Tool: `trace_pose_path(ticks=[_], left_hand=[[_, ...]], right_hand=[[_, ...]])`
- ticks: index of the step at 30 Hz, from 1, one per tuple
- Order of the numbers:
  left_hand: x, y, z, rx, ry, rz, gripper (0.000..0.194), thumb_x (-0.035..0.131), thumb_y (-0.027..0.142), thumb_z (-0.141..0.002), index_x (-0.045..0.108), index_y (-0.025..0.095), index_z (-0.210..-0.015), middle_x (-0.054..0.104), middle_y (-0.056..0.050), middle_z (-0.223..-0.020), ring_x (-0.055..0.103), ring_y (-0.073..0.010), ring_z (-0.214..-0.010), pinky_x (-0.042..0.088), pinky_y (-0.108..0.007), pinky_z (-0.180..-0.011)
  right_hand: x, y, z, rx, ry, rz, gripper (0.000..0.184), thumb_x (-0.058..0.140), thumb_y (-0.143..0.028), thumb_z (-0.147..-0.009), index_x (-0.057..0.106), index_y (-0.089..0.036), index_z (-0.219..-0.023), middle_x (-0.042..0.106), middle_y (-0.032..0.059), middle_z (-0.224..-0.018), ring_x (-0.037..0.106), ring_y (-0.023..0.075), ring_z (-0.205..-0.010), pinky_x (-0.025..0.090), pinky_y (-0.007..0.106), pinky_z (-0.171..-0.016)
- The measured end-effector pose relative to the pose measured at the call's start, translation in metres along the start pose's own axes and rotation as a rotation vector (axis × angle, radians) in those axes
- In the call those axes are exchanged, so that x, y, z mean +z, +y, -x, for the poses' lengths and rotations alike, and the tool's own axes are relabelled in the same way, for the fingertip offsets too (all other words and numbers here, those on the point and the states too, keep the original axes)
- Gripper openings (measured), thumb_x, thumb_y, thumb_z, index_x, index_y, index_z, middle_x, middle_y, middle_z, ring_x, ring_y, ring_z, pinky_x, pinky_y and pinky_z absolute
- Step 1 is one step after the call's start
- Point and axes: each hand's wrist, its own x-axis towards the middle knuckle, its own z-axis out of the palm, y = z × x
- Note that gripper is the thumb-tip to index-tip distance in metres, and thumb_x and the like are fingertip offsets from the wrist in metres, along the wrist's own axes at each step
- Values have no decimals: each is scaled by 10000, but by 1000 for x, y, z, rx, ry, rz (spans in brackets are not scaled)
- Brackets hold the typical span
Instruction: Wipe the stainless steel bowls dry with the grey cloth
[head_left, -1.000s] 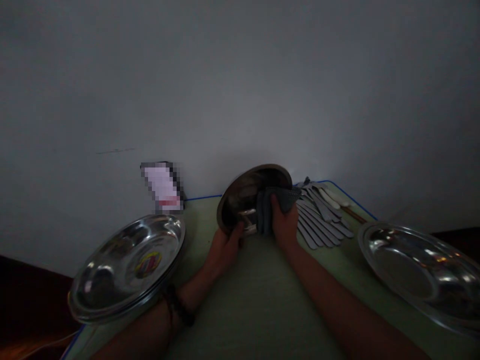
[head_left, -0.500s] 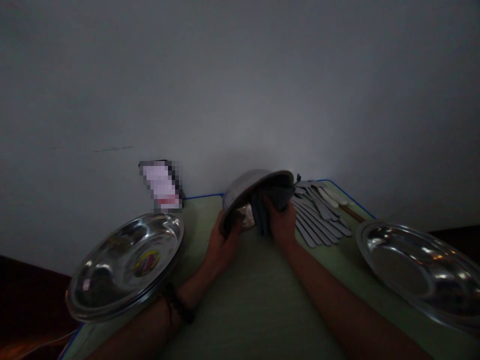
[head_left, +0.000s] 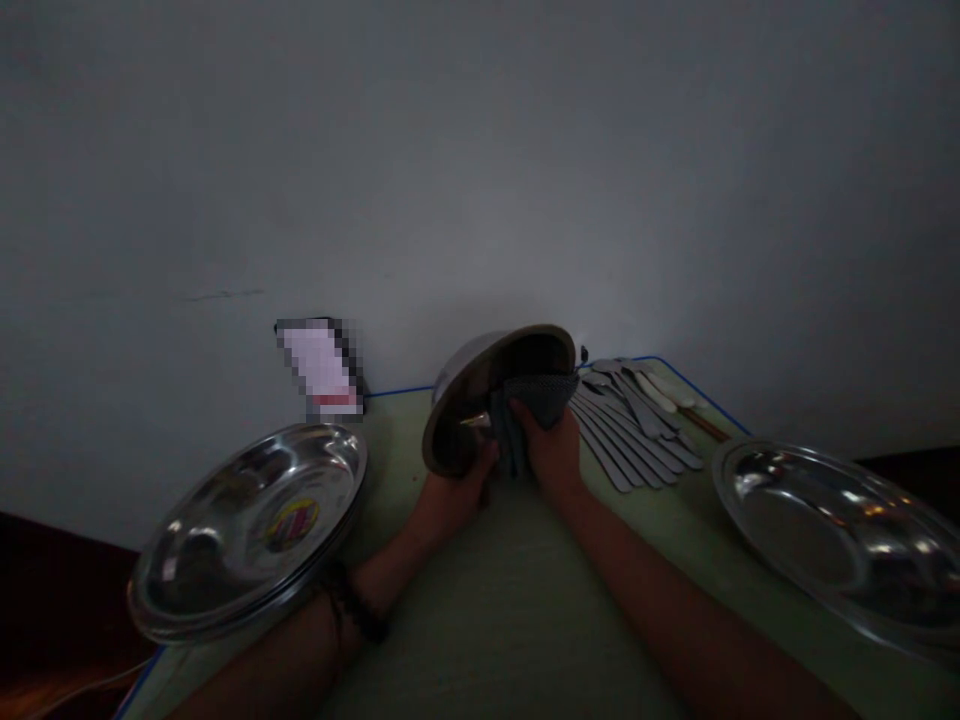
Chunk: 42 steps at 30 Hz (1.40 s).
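A metal basin [head_left: 466,372] is held tilted on its side above the table, its open face turned toward me and to the right. My left hand [head_left: 456,492] grips its lower rim, closed, with the thumb on the inner side. In my right hand [head_left: 553,448] is a dark grey cloth [head_left: 541,396], bunched and pressed at the basin's inside near the right rim. The fingers of my right hand are partly covered by the cloth.
Stacked metal basins [head_left: 217,600] with a yellow-red sticker stand at left. Another metal basin [head_left: 810,540] is at right. Several pieces of flatware [head_left: 630,430] and wooden chopsticks [head_left: 703,424] lie by the back edge. A blurred phone-like device [head_left: 321,368] leans against the wall [head_left: 480,180].
The held basin has shifted slightly left and turned its open side more toward me. Both hands moved with it, the right one slightly left and up with the cloth.
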Motion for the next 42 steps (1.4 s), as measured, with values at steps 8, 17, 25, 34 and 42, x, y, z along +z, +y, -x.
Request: trace_pose_path(ticks=[8, 17, 25, 34, 42], left_hand=[[1, -3, -3, 186, 26, 274, 416, 625, 404, -786, 520, 163, -1109, 650, -64, -932, 609, -130, -583, 539, -275, -499], [-1, 1, -1, 155, 95, -6, 392, 652, 410, -718, 637, 227, -1063, 659, -78, -1207, 516, -259, -1240, 379, -421, -1051], [-6, -3, 0, 150, 0, 33, 401, 527, 511, -826, 591, 149, -985, 657, -11, -632, 547, -108, -455, 435, -222, -451], [-1, 2, -1, 43, 53, 57, 292, 606, 466, -737, 660, 191, -818, 716, -46, -767, 662, -216, -801, 518, -347, -774], [-8, 0, 3, 83, 178, 24, 382, 578, 506, -753, 636, 192, -961, 667, -32, -773, 617, -192, -706, 497, -279, -604]], right_hand=[[-11, 2, -14, 1, 99, 15, 446, 656, -522, -673, 680, -111, -846, 727, 120, -829, 664, 263, -805, 485, 346, -684], [5, -6, 11, 21, -97, -10, 386, 688, -467, -671, 675, -144, -883, 729, 90, -851, 664, 228, -795, 485, 307, -671], [-11, 1, -14, -30, 81, 22, 451, 632, -545, -698, 662, -121, -850, 712, 109, -828, 644, 241, -785, 472, 331, -674], [7, -6, 18, 24, -128, 9, 416, 646, -509, -713, 675, -129, -879, 720, 101, -838, 666, 236, -770, 480, 315, -656], [-10, 0, -13, -54, 43, 60, 435, 665, -536, -679, 674, -129, -834, 712, 87, -787, 644, 236, -744, 468, 324, -652]])
